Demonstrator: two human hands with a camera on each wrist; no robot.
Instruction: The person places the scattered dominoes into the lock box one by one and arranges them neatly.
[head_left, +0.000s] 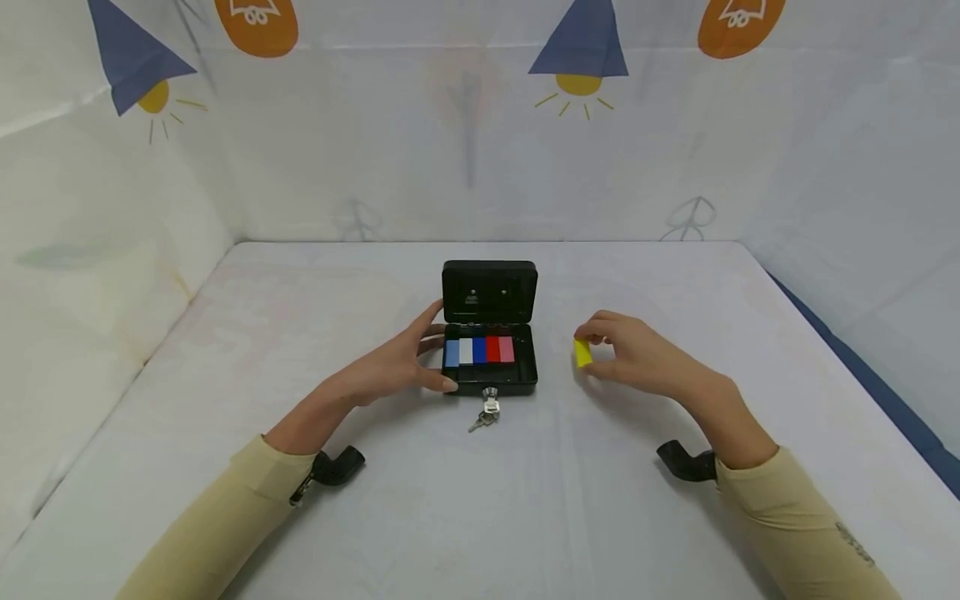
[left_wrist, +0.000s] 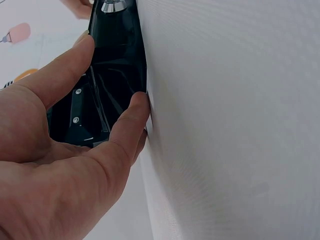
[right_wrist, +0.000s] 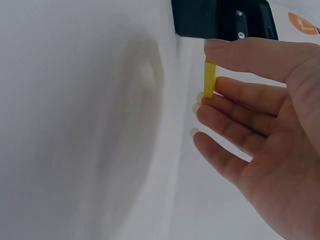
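Note:
A small black cash box point(head_left: 491, 387) lies on the white table with its lid point(head_left: 490, 292) raised. Inside, a row of coloured blocks point(head_left: 480, 350) runs light blue, white, blue, red, pink. The left hand point(head_left: 393, 362) holds the box's left end, thumb at the front corner and fingers toward the back; the left wrist view shows the thumb and fingers against the dark side point(left_wrist: 117, 75). To the right of the box, the right hand point(head_left: 637, 354) pinches a thin yellow block point(head_left: 582, 352) between thumb and fingertips. In the right wrist view the yellow block point(right_wrist: 209, 80) stands on end in that pinch.
Keys point(head_left: 483, 418) hang from the lock on the box's front. The white table point(head_left: 465, 500) meets a white cloth wall point(head_left: 375, 150) printed with lamps and bulbs. Each sleeve carries a black wrist mount, left point(head_left: 339, 467) and right point(head_left: 686, 462).

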